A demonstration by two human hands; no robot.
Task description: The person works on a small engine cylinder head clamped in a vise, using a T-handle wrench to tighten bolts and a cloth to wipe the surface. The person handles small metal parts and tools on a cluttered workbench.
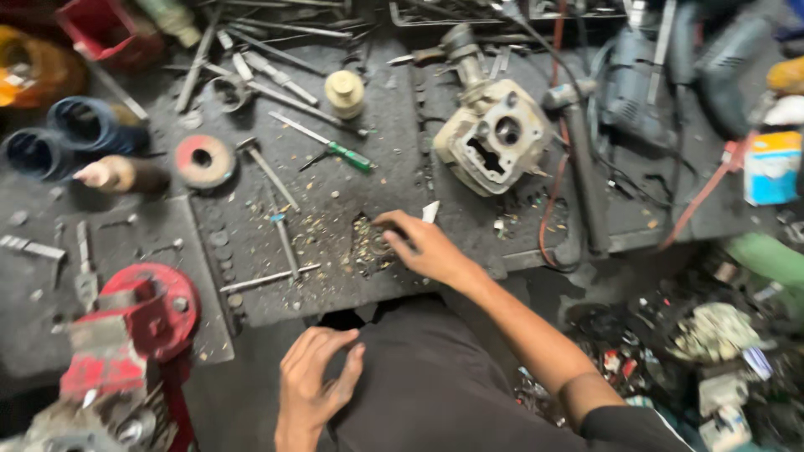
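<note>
Reaching right hand (423,244) into scrap pile (368,244), blue-yellow box (771,167) far right.

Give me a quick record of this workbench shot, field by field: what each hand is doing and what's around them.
Setting: cluttered dark workbench
Right hand: reaching into a pile of small metal scraps
Left hand: open, resting on the lap, holding nothing
Behind the right hand: engine part
Middle: green-handled screwdriver
Near left: red vise

A dark, grimy tabletop (402,167) strewn with metal filings stands over a floor (670,335) littered with scrap.
</note>
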